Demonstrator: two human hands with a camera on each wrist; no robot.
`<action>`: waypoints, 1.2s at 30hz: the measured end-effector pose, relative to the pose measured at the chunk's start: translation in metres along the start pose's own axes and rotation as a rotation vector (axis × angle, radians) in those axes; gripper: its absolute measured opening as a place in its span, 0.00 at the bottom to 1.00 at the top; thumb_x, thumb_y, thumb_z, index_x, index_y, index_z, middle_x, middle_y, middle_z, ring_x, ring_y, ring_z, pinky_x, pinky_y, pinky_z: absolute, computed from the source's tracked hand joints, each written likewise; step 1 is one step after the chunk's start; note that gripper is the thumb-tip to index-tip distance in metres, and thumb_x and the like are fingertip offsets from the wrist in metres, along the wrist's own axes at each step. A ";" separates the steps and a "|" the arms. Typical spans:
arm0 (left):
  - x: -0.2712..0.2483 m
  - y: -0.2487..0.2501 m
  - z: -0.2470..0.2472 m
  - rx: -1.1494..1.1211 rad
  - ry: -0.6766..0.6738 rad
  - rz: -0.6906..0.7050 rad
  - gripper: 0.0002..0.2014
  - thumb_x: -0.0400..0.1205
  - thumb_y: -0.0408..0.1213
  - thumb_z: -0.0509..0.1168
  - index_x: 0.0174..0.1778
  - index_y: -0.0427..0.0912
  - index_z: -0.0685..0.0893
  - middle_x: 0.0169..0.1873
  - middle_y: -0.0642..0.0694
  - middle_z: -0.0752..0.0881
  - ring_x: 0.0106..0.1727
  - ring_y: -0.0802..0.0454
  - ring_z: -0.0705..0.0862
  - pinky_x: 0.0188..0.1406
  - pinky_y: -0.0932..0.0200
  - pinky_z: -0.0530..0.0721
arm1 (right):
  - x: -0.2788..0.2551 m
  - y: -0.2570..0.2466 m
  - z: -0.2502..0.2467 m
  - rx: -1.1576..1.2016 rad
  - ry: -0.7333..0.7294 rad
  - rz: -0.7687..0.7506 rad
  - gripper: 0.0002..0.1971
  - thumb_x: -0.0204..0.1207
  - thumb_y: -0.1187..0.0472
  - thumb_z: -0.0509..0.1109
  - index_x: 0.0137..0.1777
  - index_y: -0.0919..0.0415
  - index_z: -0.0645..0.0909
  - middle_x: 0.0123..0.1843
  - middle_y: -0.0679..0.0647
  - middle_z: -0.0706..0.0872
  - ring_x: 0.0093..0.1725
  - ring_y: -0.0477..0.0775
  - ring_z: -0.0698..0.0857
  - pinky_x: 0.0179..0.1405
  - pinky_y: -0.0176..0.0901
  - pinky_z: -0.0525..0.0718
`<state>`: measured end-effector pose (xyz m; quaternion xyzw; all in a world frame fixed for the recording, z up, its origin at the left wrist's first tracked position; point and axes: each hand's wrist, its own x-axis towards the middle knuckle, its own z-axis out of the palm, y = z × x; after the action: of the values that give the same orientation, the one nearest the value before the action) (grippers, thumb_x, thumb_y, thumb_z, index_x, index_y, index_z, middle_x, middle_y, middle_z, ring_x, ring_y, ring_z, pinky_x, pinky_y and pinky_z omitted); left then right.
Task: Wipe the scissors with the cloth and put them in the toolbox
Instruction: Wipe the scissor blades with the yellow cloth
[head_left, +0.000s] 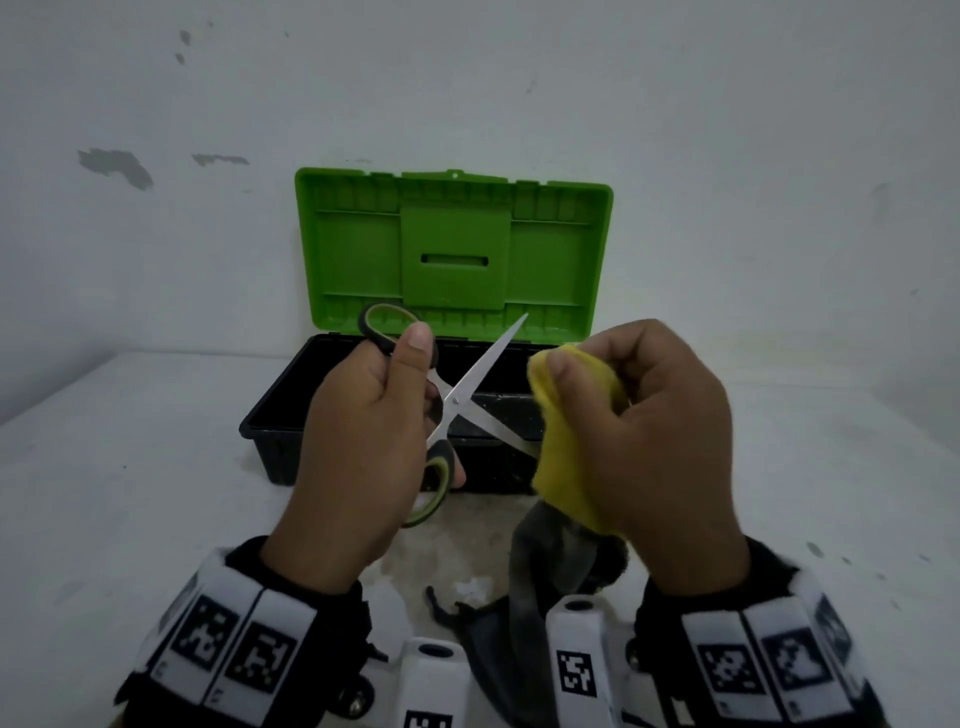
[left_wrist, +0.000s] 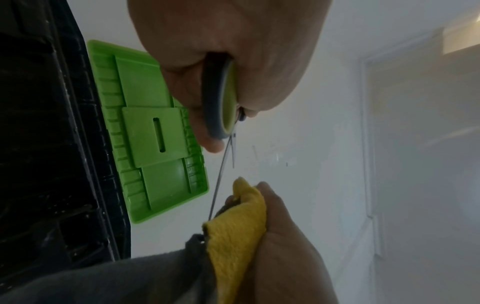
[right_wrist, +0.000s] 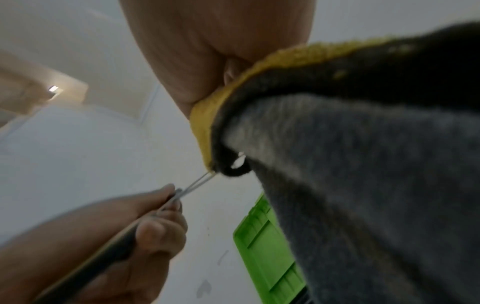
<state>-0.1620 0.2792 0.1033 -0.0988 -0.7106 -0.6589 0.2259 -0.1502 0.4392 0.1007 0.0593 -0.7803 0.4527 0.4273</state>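
The scissors (head_left: 485, 366) have grey-and-green handles, and their blades are spread in an X above the toolbox. My left hand (head_left: 405, 400) grips the handles (left_wrist: 221, 98), thumb on the upper loop. My right hand (head_left: 623, 400) pinches a yellow-and-grey cloth (head_left: 571, 457) around the tip of the lower blade (right_wrist: 197, 183), which disappears into the fold (left_wrist: 233, 236). The upper blade is bare. Behind my hands, the toolbox has a black base (head_left: 270, 415) and stands open, its green lid (head_left: 452, 249) upright against the wall.
The toolbox sits on a white table (head_left: 130, 493) that meets a white wall. The cloth's grey tail (head_left: 540, 561) hangs down in front of the box. A small white scrap (head_left: 470, 590) lies on the table below my hands.
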 end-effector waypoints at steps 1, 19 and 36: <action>0.000 -0.001 0.000 0.031 0.014 0.009 0.26 0.87 0.51 0.56 0.37 0.27 0.72 0.23 0.45 0.69 0.13 0.60 0.71 0.12 0.73 0.67 | -0.003 -0.001 0.003 -0.029 -0.020 -0.044 0.07 0.74 0.53 0.78 0.41 0.51 0.82 0.38 0.42 0.86 0.38 0.43 0.84 0.36 0.29 0.78; 0.000 -0.004 -0.003 0.231 -0.040 0.225 0.25 0.84 0.55 0.53 0.30 0.38 0.72 0.21 0.42 0.74 0.21 0.54 0.71 0.21 0.64 0.70 | -0.018 0.003 0.017 -0.094 -0.185 -0.475 0.07 0.78 0.63 0.75 0.53 0.64 0.90 0.51 0.57 0.91 0.51 0.54 0.88 0.54 0.44 0.85; -0.041 0.001 -0.034 0.283 -0.105 0.273 0.26 0.88 0.54 0.53 0.28 0.39 0.72 0.20 0.41 0.74 0.23 0.47 0.75 0.19 0.66 0.71 | -0.046 -0.023 0.010 0.000 -0.161 -0.319 0.01 0.75 0.68 0.77 0.44 0.64 0.88 0.41 0.53 0.89 0.42 0.46 0.85 0.46 0.31 0.82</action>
<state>-0.1195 0.2528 0.0869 -0.1955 -0.7870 -0.5097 0.2875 -0.1165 0.4052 0.0802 0.2182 -0.7927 0.3729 0.4300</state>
